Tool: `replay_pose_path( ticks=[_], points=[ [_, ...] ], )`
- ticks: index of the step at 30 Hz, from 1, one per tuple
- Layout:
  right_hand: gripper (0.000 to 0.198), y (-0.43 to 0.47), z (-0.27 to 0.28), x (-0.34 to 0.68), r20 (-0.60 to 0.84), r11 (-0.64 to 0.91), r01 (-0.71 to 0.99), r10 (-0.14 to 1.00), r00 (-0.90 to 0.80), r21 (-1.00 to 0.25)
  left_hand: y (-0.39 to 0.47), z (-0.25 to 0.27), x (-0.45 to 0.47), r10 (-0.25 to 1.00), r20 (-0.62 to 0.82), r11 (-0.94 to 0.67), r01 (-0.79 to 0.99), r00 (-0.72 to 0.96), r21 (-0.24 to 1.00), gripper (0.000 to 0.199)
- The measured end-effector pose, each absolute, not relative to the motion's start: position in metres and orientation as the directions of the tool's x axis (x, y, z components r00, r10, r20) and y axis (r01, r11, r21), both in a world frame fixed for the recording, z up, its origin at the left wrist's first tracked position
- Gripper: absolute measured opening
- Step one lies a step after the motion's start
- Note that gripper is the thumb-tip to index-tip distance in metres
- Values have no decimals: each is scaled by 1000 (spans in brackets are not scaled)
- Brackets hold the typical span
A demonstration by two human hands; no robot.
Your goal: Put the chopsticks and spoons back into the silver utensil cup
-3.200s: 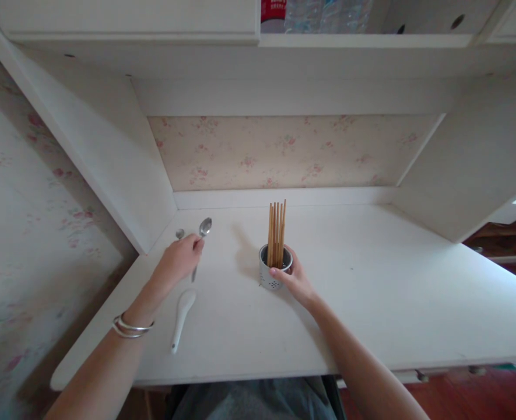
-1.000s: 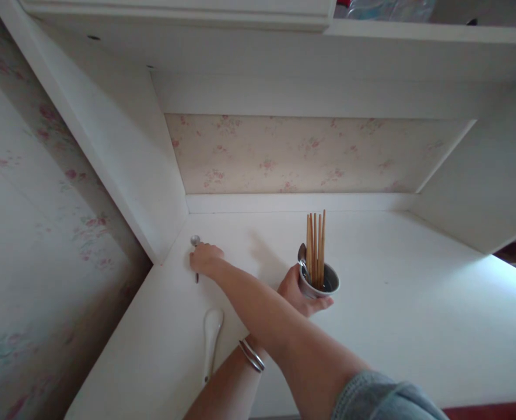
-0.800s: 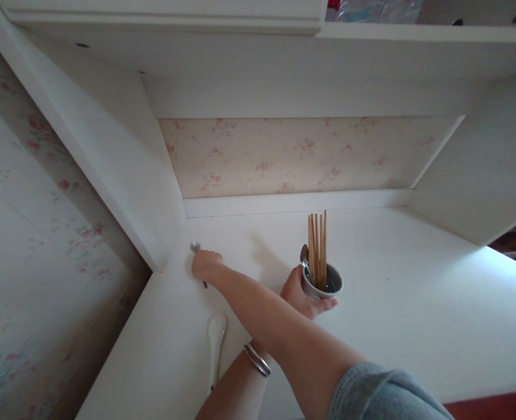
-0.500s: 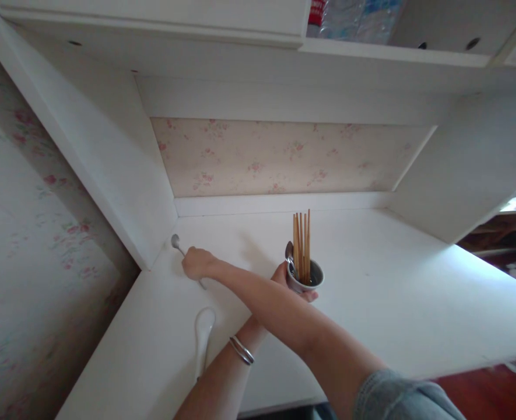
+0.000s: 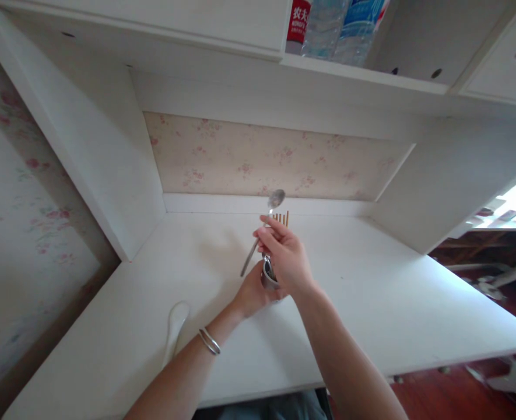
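My left hand [image 5: 254,293], with a silver bangle on its wrist, is wrapped round a small grey cup [image 5: 268,279]. Wooden chopsticks [image 5: 281,219] stand in the cup, mostly hidden behind my right hand [image 5: 284,252]. Part of a metal spoon also shows inside the cup's rim. Between thumb and fingers, my right hand pinches a long metal spoon [image 5: 276,199] just above the cup. Its bowl points up and its handle slants down to the left. A white spoon [image 5: 176,318] lies on the desk left of my left forearm, its handle end hidden by that arm.
The white desk [image 5: 362,303] has side panels left and right and a floral back panel [image 5: 249,157]. Overhead, a shelf holds plastic bottles [image 5: 323,29]. Floral wallpaper [image 5: 34,233] covers the wall at left.
My right hand has lifted the metal spoon from the desk's left side and carried it right, over the cup. The spoon is now bowl-up. My left hand still holds the cup.
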State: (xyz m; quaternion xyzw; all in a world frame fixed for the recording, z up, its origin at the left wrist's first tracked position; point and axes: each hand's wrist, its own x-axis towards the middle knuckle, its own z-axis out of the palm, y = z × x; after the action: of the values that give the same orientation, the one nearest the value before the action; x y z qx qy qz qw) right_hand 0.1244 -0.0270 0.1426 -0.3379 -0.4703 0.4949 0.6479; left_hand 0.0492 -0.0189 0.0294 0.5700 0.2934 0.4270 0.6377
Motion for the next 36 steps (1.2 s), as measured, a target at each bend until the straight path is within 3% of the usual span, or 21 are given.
replay_pose_path(
  ticks=[3, 6, 12, 17, 22, 26, 32, 34, 36],
  points=[
    [25, -30, 136, 166, 250, 322, -257, 928, 276, -911, -20, 26, 53, 884, 179, -98, -205, 432, 974, 74],
    [26, -28, 121, 193, 245, 315, -109, 878, 412, -943, -20, 23, 54, 890, 189, -126, -174, 414, 977, 72],
    [33, -28, 77, 204, 222, 190, 117, 875, 430, -975, -20, 23, 55, 890, 215, -134, -220, 402, 966, 72],
    [31, -34, 54, 200, 305, 211, 260, 862, 406, -942, -19, 22, 57, 901, 208, -147, -184, 380, 972, 72],
    [29, -35, 41, 201, 251, 215, 130, 867, 432, -968, -20, 25, 56, 898, 200, -140, -175, 392, 975, 74],
    [38, -37, 36, 200, 180, 202, -40, 935, 305, -979, -23, 29, 56, 885, 216, -151, -186, 412, 971, 71],
    [76, -48, 34, 192, 143, 149, -137, 988, 52, -979, -27, 40, 59, 861, 264, -210, -168, 435, 963, 65],
    [76, -50, 35, 190, 128, 133, -148, 991, 46, -980, -31, 44, 55, 864, 255, -243, -83, 434, 966, 64],
    [73, -51, 37, 189, 122, 127, -155, 992, 39, -980, -37, 51, 45, 879, 238, -307, 109, 413, 946, 67]
  ],
)
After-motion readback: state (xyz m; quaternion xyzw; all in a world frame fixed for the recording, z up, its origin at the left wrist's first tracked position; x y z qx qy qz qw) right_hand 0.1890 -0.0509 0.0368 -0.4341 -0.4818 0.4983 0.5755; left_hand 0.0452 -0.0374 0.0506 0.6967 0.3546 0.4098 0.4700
